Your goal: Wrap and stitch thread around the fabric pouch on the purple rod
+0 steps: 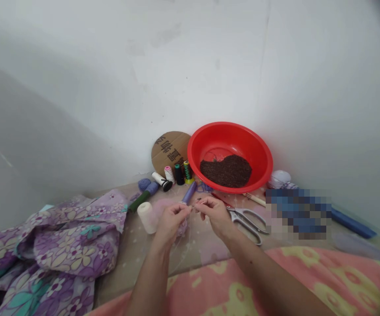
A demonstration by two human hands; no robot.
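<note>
My left hand and my right hand meet near the middle of the view, fingertips pinched and almost touching. What lies between the fingertips is too small to make out. Beneath and beside my left hand is a bunch of pink yarn, with a cream thread cone to its left. A purple rod-shaped item lies just beyond the fingers. Silver-handled scissors rest right of my right hand, partly behind it.
Behind stand a red basin holding dark grains, a cardboard disc and several thread spools. Purple floral fabric lies left, a pink-yellow blanket in front. White yarn and a blue item are at right.
</note>
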